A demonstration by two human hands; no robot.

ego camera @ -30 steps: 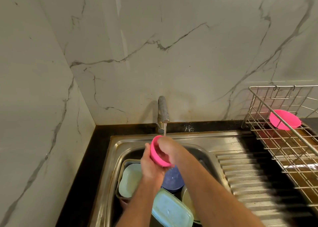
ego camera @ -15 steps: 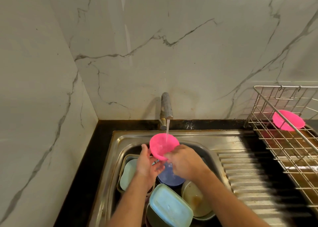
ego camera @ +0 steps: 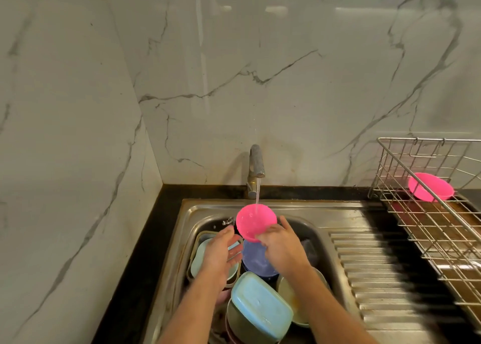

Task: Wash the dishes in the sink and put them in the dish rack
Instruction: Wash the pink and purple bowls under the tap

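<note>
Your right hand [ego camera: 279,247] gripped the pink plastic bowl [ego camera: 255,221] under the tap stream, your left hand [ego camera: 221,255] open; one matching pink bowl [ego camera: 430,190] sat in the wire dish rack [ego camera: 442,234], several containers remained in the steel sink [ego camera: 197,213].

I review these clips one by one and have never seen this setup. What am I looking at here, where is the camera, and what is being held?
No machine here: a person works with bare hands, filmed by a wide-angle camera on their head, looking down at a steel sink. The right hand holds a round pink plastic bowl in its grip under the running metal tap. The left hand hangs open beside it, holding nothing. Unwashed plastic containers fill the basin, a light blue lidded box nearest. On the right stands a wire dish rack with a second pink bowl.
</note>
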